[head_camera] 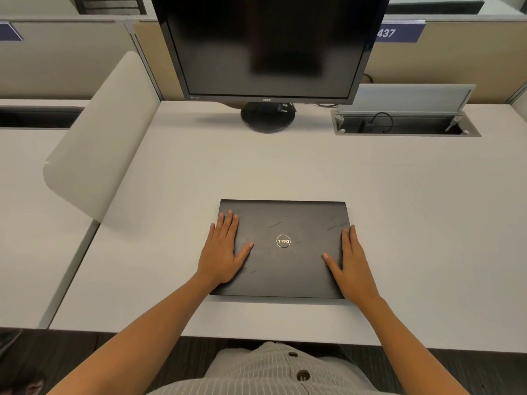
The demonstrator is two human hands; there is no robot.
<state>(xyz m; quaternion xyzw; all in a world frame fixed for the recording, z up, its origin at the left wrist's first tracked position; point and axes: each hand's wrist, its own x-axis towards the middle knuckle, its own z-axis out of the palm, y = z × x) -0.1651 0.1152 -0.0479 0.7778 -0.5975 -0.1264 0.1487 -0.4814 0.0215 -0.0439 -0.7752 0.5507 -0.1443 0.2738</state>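
We have both palms flat on the closed laptop [285, 252], which lies lid up on the desk [413, 223] straight ahead of us, its near edge parallel to the desk's front edge with a strip of desk surface between them. Our left hand [221, 252] rests on the lid's left side, fingers straight and together, thumb spread toward the round logo, and the little finger hangs past the laptop's left edge. Our right hand [353, 260] lies along the right edge in the same way, fingers straight, thumb on the lid, the outer fingers over the edge; neither hand curls round anything. A wide stretch of desk runs from the laptop's far edge to the monitor [268, 47], whose round foot stands well apart from the laptop near the back of the desk. To the right of the foot the cable box [405, 126] is sunk into the desk with its flap raised. On the left a rounded divider [99, 138] stands along the desk's side edge, near the laptop's far left corner but apart from it. To the right of the laptop the desk surface carries on to the frame's edge.
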